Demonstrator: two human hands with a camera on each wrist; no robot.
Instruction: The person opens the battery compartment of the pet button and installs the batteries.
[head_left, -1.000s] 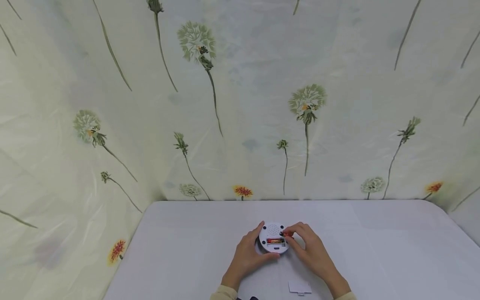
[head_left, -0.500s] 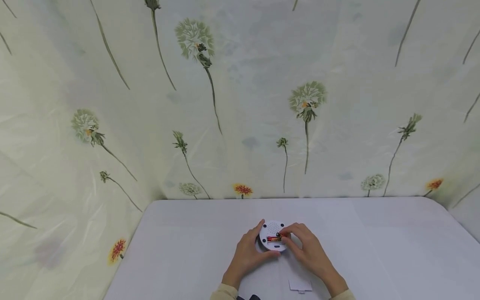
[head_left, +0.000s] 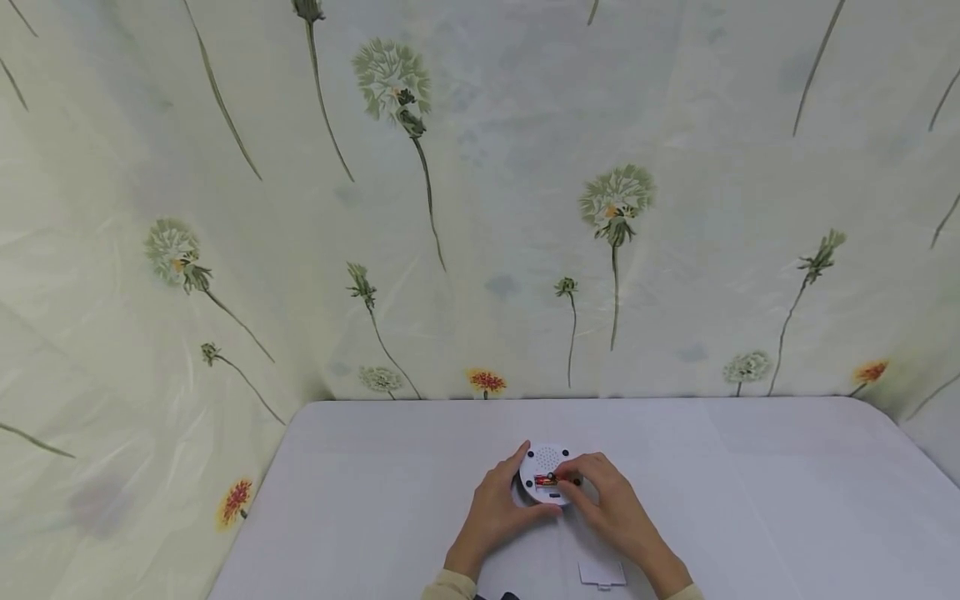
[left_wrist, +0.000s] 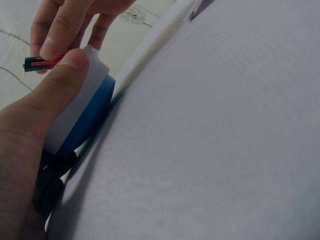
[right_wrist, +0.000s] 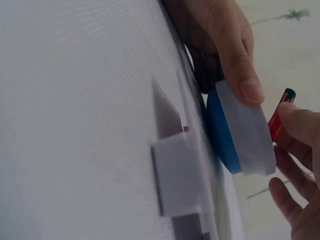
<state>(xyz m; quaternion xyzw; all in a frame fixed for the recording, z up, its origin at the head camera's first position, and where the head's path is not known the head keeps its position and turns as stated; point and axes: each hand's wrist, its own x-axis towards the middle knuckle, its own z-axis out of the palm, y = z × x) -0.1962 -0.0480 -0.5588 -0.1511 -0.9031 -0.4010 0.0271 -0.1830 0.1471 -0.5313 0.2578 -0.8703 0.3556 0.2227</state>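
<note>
A round white device [head_left: 546,458] with a blue lower shell lies with its perforated face and dark rubber feet upward. My left hand [head_left: 495,508] grips it by the rim, thumb on the near edge and fingers round the far-left side. In its open battery compartment sits a red battery [head_left: 542,482]. Between thumb and fingers, my right hand [head_left: 611,504] pinches a second red battery with a dark end [right_wrist: 282,114], close over the compartment. This battery [left_wrist: 40,63] stands out past the left thumb in the left wrist view. Right fingertips partly hide the compartment.
A small white battery cover [head_left: 602,574] with a tab lies on the white table [head_left: 375,492], nearer the person. A dark object [head_left: 509,596] shows at the bottom edge. Behind the table hangs a flower-patterned sheet [head_left: 487,208].
My right hand has moved slightly left with the pinched battery, from the device's right edge to over the compartment. The left hand keeps its grip on the device.
</note>
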